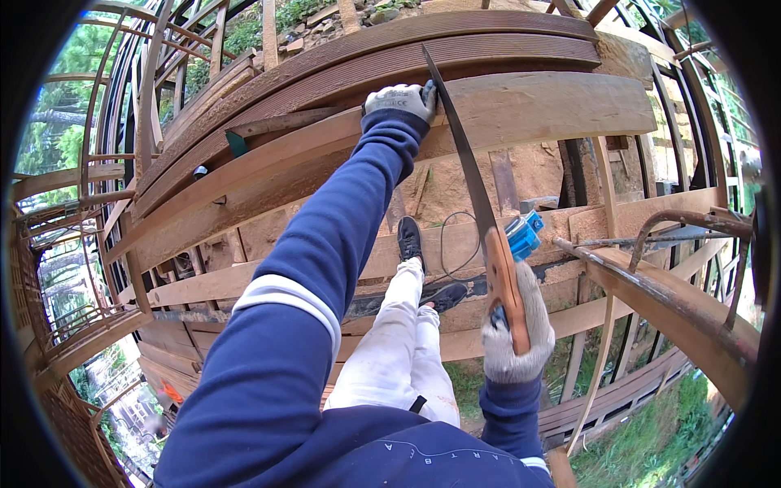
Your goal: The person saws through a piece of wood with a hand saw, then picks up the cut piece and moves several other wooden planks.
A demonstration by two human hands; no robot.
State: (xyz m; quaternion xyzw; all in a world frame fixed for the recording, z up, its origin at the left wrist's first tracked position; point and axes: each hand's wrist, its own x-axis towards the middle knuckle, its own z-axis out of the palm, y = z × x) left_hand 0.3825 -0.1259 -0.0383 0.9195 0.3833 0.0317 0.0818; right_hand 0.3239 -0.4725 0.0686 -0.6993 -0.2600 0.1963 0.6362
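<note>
My right hand (pixel 519 329), in a pale work glove, is wrapped round the orange-brown handle of a hand saw (pixel 467 154). The long dark blade slants up and away to the left, crossing the far part of a thick, light-brown timber beam (pixel 537 106). Gloved as well, my left hand (pixel 401 101) rests on the beam's far edge, just left of the blade, with its fingers closed over the wood. Whether the teeth touch the beam I cannot tell. Beside the saw handle lies a blue tool or case (pixel 524 234).
Grooved reddish-brown boards (pixel 504 50) run along behind the beam. A curved, rusty metal pipe frame (pixel 691 220) stands at the right, near a slanting plank (pixel 667 285). My feet are on narrow planks (pixel 390 259) with gaps showing ground below. A thin cable loop (pixel 445 244) lies by my shoes.
</note>
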